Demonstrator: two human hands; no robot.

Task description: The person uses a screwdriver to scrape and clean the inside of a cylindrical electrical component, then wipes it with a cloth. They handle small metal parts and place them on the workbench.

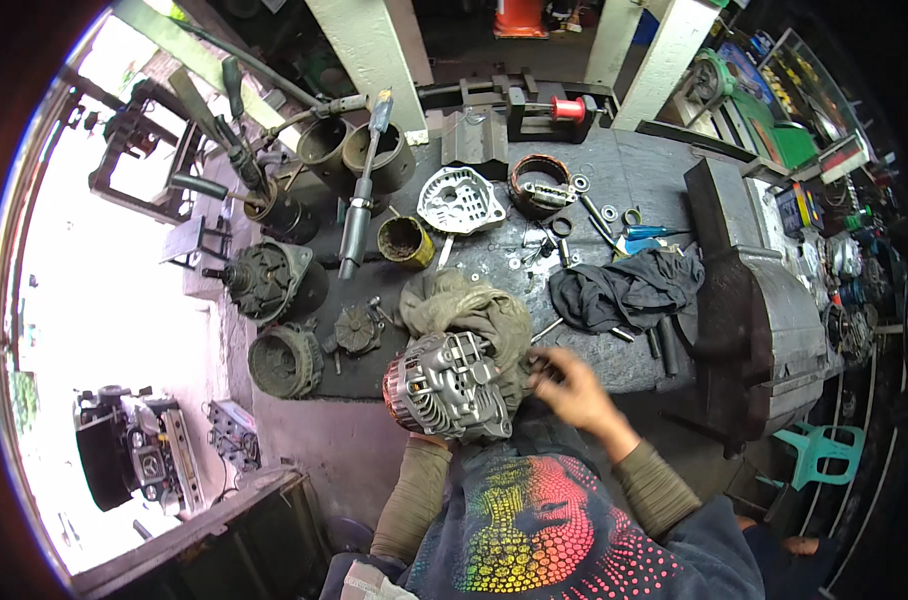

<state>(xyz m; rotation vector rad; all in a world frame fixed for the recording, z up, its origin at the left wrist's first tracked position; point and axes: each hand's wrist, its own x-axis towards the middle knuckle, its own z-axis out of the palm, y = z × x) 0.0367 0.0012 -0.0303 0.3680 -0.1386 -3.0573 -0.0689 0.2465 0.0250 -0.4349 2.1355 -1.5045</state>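
An alternator, grey cast housing with copper windings on its left side, is held up at the bench's near edge. Beneath it is my left hand, mostly hidden; only skin near the wrist shows. A crumpled olive-grey rag lies directly behind the alternator. Just right of the rag is my right hand, fingers bent and drawn together, slightly blurred. Something small and dark seems to sit at its fingertips, too unclear to name. A dark cloth lies beyond that hand.
On the dark workbench stand a slotted housing, a copper-wound stator, a yellow can and metal pots. Loose washers and bearings lie mid-bench. A large metal block bounds the right; dirty alternator parts stand left.
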